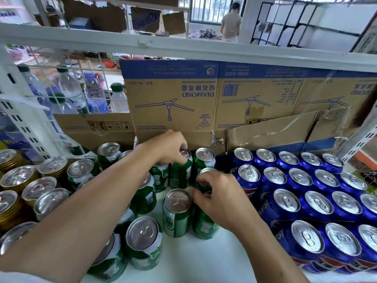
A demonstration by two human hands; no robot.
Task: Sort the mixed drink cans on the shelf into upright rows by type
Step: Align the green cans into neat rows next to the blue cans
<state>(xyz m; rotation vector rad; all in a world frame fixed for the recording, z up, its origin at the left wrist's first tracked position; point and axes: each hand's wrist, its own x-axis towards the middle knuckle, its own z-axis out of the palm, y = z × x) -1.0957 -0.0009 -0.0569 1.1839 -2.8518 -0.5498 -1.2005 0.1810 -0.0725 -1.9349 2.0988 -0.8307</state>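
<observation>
The left grip (167,148) is clamped on the top of the back green can (180,170), fingers curled over its rim. The right grip (218,195) is curled over the top of the near green can (205,223) and looks like it pinches the rim, but the hand hides most of the lid.

Both cans stand up on the white shelf (204,260). They are only held by the top edge. That edge is thin and smooth, so a can could slip out and fall.

Right next to the right grip's thumb is a loose green can (177,209). One bump from the thumb could tip it. Just past the right grip's knuckles another green can (208,171) pokes out, so there is little room to lift.

Behind the left grip is the cardboard (173,99). A can pulled up fast could catch on it.

Under the left arm more green cans (142,242) stand close. If the arm drops, they could go down like dominoes.

Out past the right grip, the blue cans (285,180) are in neat rows. A rolling can could knock into them. Out past the left arm sit the gold cans (12,180).
</observation>
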